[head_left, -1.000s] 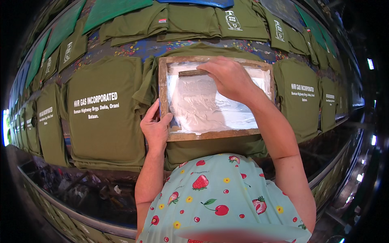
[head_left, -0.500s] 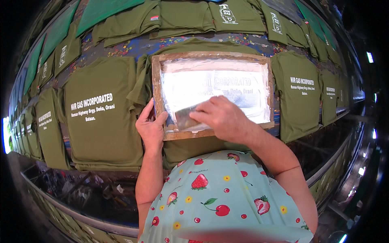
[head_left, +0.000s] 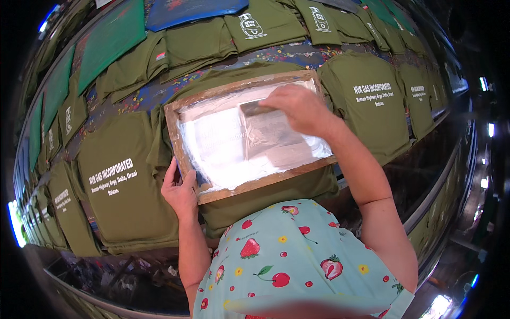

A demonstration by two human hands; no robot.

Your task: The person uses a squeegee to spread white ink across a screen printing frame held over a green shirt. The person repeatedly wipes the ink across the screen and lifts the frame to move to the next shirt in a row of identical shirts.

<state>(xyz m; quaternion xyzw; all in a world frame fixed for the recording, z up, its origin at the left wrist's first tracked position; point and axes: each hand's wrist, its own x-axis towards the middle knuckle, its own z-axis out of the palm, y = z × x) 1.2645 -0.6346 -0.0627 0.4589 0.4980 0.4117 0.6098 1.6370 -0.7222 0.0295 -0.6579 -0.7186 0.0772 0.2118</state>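
Note:
A wooden screen-printing frame [head_left: 265, 181] lies slightly tilted over an olive-green shirt [head_left: 297, 192], whose far and near edges show around it. White ink is spread across the mesh [head_left: 212, 151], with faint lettering visible at its left part. My left hand [head_left: 181, 195] grips the frame's near left corner, thumb on the wood and fingers along the outer side. In my right hand [head_left: 300, 109] is a flat squeegee [head_left: 253, 109], its blade against the mesh toward the far side. My fingers cover part of its far edge.
Printed olive shirts lie on both sides, one to the left [head_left: 119, 186] and one to the right [head_left: 369, 98]. Along the back are more folded shirts [head_left: 265, 26], a green panel [head_left: 112, 45] and a blue panel [head_left: 191, 11]. The tabletop [head_left: 146, 98] is spattered with coloured paint.
My right hand has moved the squeegee from the near left of the mesh toward the far middle. The view has turned, so the frame appears tilted. My left hand keeps its hold.

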